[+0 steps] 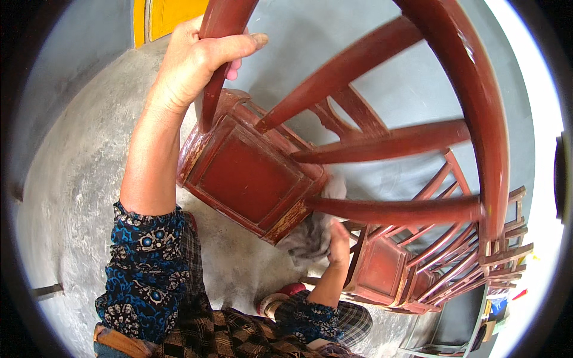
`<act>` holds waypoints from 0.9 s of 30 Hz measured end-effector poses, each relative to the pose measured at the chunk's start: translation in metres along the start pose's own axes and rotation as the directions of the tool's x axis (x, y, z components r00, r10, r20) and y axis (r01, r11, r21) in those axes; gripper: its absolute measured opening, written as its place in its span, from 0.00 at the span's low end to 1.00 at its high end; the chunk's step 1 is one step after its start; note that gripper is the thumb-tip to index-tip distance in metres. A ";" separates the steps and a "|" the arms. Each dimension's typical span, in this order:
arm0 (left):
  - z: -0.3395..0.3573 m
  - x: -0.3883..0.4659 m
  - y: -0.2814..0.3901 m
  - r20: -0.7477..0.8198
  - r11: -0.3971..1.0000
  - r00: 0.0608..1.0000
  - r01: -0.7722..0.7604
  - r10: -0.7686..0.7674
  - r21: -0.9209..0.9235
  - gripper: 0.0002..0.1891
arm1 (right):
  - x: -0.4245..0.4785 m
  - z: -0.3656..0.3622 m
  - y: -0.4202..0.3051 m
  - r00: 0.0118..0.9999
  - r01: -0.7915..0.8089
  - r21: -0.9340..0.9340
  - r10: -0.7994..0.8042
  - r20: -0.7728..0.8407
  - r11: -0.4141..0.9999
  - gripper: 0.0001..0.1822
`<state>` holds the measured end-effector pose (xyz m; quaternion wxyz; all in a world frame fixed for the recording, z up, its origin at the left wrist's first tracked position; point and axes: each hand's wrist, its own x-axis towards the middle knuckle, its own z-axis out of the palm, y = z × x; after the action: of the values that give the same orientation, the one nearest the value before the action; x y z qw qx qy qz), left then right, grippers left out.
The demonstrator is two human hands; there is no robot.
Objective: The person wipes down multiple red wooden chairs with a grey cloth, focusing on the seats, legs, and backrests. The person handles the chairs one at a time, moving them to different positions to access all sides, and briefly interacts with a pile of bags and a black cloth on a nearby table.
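A red-painted wooden chair stands before me, its square panelled seat [250, 172] scuffed to bare wood along the edges. My left hand [201, 58] grips one upright post [226, 22] of its back. Down at the right, my right hand [340, 244] holds a grey cloth [311, 237] against the seat's corner; hand and cloth are slightly blurred. The chair's curved top rail [483, 112] and slanting back spindles [398, 208] fill the upper right of the view.
More red wooden chairs [380, 264] stand in a row at the right. A brown wooden ladder-like frame [515, 232] leans behind them. Grey concrete floor [89, 170] lies at the left, below a yellow door panel [174, 18]. A metal-framed item [461, 317] is at the lower right.
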<state>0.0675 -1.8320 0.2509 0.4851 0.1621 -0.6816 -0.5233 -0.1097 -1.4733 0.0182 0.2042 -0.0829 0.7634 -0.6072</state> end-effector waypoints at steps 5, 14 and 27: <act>0.010 0.007 -0.005 -0.067 0.999 0.997 0.023 -0.026 -0.038 0.16 | -0.027 0.004 -0.010 0.999 0.012 0.394 -0.030 0.039 0.919 0.16; 0.010 0.006 -0.006 0.181 0.954 0.982 0.102 -0.051 -0.283 0.14 | -0.024 0.178 -0.120 0.742 0.436 0.352 -0.552 0.381 0.829 0.24; -0.010 0.009 -0.026 -0.029 0.981 0.993 0.110 -0.116 -0.157 0.14 | -0.074 0.183 -0.006 0.407 0.913 -0.293 -0.615 0.675 0.282 0.18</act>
<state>0.0641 -1.8553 0.2322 0.4786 0.1724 -0.6192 -0.5982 0.0316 -1.6109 0.0069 -0.0024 -0.6467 0.7036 -0.2944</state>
